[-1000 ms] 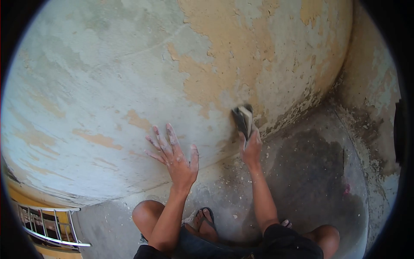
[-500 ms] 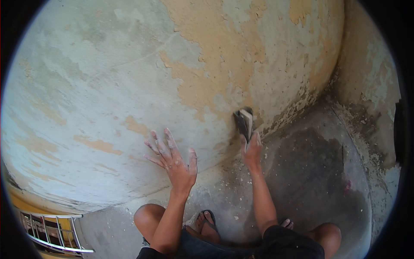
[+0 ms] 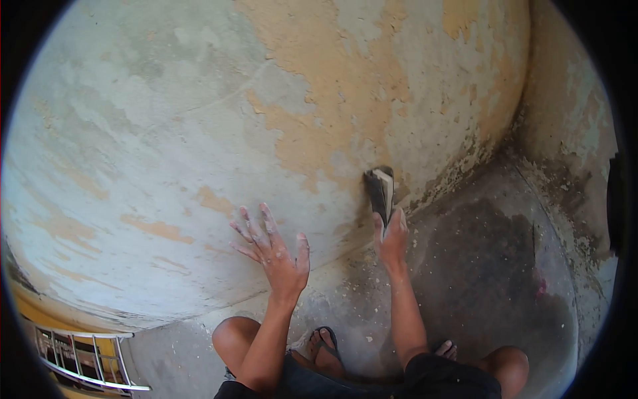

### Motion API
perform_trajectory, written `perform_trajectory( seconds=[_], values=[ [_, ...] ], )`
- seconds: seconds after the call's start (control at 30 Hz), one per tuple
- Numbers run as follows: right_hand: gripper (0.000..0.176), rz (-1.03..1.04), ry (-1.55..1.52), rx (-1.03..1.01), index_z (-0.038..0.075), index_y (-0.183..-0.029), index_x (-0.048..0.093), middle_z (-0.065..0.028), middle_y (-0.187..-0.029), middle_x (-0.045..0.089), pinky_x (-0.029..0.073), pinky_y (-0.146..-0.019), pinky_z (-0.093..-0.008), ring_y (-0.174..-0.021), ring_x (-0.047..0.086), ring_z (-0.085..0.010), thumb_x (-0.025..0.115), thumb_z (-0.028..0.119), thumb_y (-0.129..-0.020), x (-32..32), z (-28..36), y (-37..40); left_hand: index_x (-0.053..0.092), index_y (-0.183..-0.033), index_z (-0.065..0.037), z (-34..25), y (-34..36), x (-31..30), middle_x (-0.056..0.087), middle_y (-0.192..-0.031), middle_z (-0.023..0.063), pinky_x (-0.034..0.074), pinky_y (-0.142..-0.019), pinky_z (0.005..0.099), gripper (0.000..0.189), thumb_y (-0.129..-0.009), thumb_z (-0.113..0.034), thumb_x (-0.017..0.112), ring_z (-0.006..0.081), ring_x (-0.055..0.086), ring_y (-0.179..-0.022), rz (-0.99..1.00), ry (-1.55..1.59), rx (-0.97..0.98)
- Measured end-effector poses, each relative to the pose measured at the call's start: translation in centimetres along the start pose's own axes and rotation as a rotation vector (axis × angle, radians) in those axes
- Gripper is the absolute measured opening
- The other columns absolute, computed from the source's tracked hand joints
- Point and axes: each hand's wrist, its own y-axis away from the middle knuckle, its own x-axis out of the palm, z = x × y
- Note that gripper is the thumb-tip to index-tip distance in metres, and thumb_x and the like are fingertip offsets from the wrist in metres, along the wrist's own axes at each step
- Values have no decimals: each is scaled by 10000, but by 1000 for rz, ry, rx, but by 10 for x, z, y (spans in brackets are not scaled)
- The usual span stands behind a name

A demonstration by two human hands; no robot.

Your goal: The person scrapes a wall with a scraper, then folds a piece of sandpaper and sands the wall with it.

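Before me is a wall [image 3: 166,120] with pale paint flaking off in patches over a tan layer. Low on it, near the floor, my right hand [image 3: 392,239] grips a sanding block [image 3: 381,194], a pale core with a dark sheet folded around it. The block's far end overlaps the wall's lower part, where the surface is scraped and stained. To the left, my left hand [image 3: 276,249] is held up with fingers spread against the wall surface, holding nothing. White dust coats its fingers.
Below the wall, the concrete floor [image 3: 352,299] carries pale flakes and a large dark wet-looking patch [image 3: 472,266]. A second peeling wall [image 3: 571,106] meets it at a corner on the right. A metal ladder [image 3: 86,359] lies at lower left. My sandalled foot [image 3: 325,346] is below.
The view has shifted slightly, moving the scene a little. My right hand still holds the sanding block at nearly the same spot, and it appears sharper now. My left hand stays spread.
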Motion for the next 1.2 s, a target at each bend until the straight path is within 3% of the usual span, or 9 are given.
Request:
perform_trajectory(
  seconds=[0.2, 0.3, 0.43, 0.63, 0.73, 0.83, 0.97, 1.03, 1.2],
  values=[
    [309, -15, -42, -34, -20, -902, 519, -244, -801, 587, 446, -660, -505, -772, 568, -470, 644, 261, -928, -4, 58, -31, 138, -1565, -63, 20, -2, 5, 1, -1617, 241, -97, -1102, 670, 843, -900, -359, 561, 472, -108, -1469, -42, -29, -17],
    [302, -26, -31, -46, -21, -897, 518, -259, -818, 587, 448, -668, -510, -776, 568, -477, 641, 253, -930, -10, 60, -40, 140, -1565, -64, 16, -1, 2, 10, -1619, 238, -104, -1101, 668, 843, -897, -353, 564, 465, -103, -1472, -39, -22, -19],
    [319, -8, -32, 37, -26, -915, 507, -252, -814, 551, 444, -658, -514, -781, 559, -474, 662, 253, -916, 19, -13, 13, 137, -1564, -58, 21, -6, -8, 13, -1618, 239, -122, -1100, 660, 842, -894, -341, 563, 468, -100, -1472, -64, -42, -43],
    [332, 93, -101, -77, -24, -915, 507, -263, -820, 561, 445, -659, -515, -784, 560, -477, 668, 266, -910, -5, 60, -27, 182, -1549, -27, 20, 1, -1, 32, -1606, 266, -126, -1086, 681, 834, -873, -311, 580, 504, -93, -1459, -36, 34, 16],
    [337, 116, -103, -29, -28, -916, 505, -269, -837, 570, 445, -661, -511, -788, 562, -477, 665, 269, -912, -11, 66, -27, 184, -1546, -20, 18, 2, 1, 25, -1602, 274, -119, -1087, 683, 832, -877, -313, 581, 513, -102, -1454, -21, 9, 24],
    [340, 83, -56, 19, -32, -914, 503, -267, -850, 570, 449, -663, -509, -787, 562, -473, 664, 268, -912, 17, 17, 8, 133, -1557, -28, 14, -3, -4, -16, -1604, 278, -109, -1101, 662, 863, -878, -307, 587, 496, -104, -1461, -18, -13, -8],
    [337, 98, -99, 55, -37, -915, 504, -264, -843, 571, 448, -666, -511, -782, 562, -473, 666, 259, -908, 11, 55, -6, 134, -1556, -26, 20, 5, -1, -13, -1604, 277, -106, -1098, 669, 860, -876, -299, 585, 499, -104, -1459, 27, 17, -21],
    [334, 63, -112, -49, -34, -909, 504, -260, -831, 567, 442, -661, -519, -770, 555, -480, 670, 256, -904, -9, 90, -41, 137, -1555, -26, 22, 3, -1, -8, -1602, 281, -104, -1093, 677, 863, -873, -298, 590, 502, -101, -1458, 3, -35, 55],
    [334, 30, -57, -36, -24, -884, 493, -255, -813, 560, 434, -641, -521, -764, 550, -481, 678, 254, -898, 12, 42, 8, 142, -1558, -36, 19, 0, -5, -5, -1601, 284, -99, -1094, 677, 868, -873, -311, 599, 505, -97, -1458, -25, -20, -19]
  ],
)
